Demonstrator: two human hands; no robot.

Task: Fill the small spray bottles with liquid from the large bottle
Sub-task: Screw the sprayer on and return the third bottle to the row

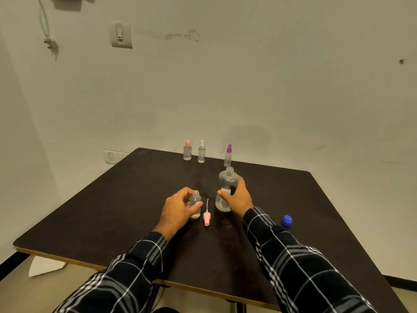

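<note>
two hands held two uncapped bottles upright on a dark brown square table (108,213).

the left hand (178,208) curled its fingers and thumb round a small clear plastic bottle (195,203) with an open neck, which stood on the table near its middle; the right hand (238,197) wrapped round the lower body of a large clear round-shouldered bottle (227,184), also open at the top and standing just to the right. between the two bottles a pink spray pump head (207,217) with its thin white tube lay flat on the table, touching neither. a round blue cap (286,220) sat beside the right plaid sleeve (293,263). along the far edge stood a pink-capped small bottle (187,151), a white-topped spray bottle (201,152) close beside it, and a purple-topped spray bottle (228,156) further right, behind the large bottle.
</note>
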